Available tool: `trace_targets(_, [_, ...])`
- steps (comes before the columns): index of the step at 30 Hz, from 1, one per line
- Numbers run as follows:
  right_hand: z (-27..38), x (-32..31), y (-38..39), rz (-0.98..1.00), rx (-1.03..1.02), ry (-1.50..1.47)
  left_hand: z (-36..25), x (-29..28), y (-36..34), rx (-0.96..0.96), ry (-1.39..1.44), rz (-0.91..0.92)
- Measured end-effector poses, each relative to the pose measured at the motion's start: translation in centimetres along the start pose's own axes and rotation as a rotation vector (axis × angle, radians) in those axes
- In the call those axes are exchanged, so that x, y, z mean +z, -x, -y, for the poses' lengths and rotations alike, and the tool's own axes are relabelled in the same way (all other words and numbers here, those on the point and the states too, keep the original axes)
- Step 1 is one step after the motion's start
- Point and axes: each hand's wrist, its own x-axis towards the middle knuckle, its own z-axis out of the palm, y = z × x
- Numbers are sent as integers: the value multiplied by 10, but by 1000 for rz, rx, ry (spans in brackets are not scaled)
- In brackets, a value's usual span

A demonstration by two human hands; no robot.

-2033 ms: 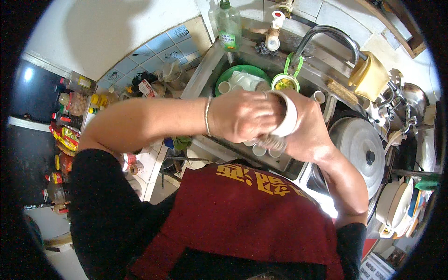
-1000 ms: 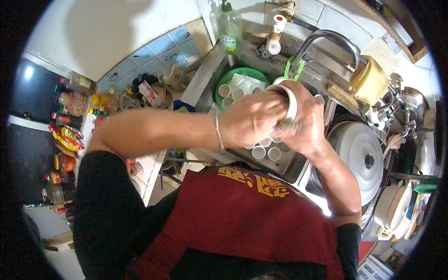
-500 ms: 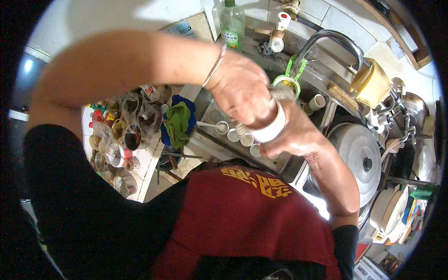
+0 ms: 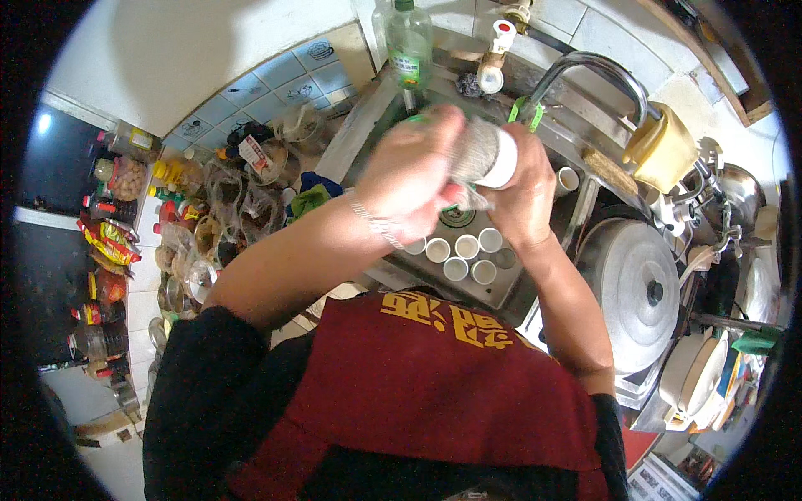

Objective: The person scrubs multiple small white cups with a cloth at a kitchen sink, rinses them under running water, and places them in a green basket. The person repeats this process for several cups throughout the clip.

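Left arm (image 4: 280, 271): elbow bent, forearm angled up and rightward over near-left edge of sink (image 4: 364, 125). Left hand (image 4: 411, 171) clenched, motion-blurred, over sink's left half. Right arm (image 4: 572, 305): forearm steep, crossing near-right corner, leaning left. Right hand (image 4: 526, 184) gripping, sharper, nearer sink's right edge. Hands close together, knuckles up on left.

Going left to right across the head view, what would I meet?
Red-and-yellow packet, blue wall tiles, left hand, white cup, right hand, large grey pot lid, shiny metal vessel.
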Motion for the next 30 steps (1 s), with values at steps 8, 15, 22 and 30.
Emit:
trace_targets(8, [7,-32,6,205,396,-573,-42,-53,36,85,125,-140])
trace_targets(15, [25,-37,10,263,436,-988,-17,-84,21,-68,199,-87])
trace_targets(22, [27,-42,12,343,480,-1244,-16,-75,18,-45,366,249])
trace_targets(30, [26,-39,16,414,406,-973,-32,-35,14,352,-17,427])
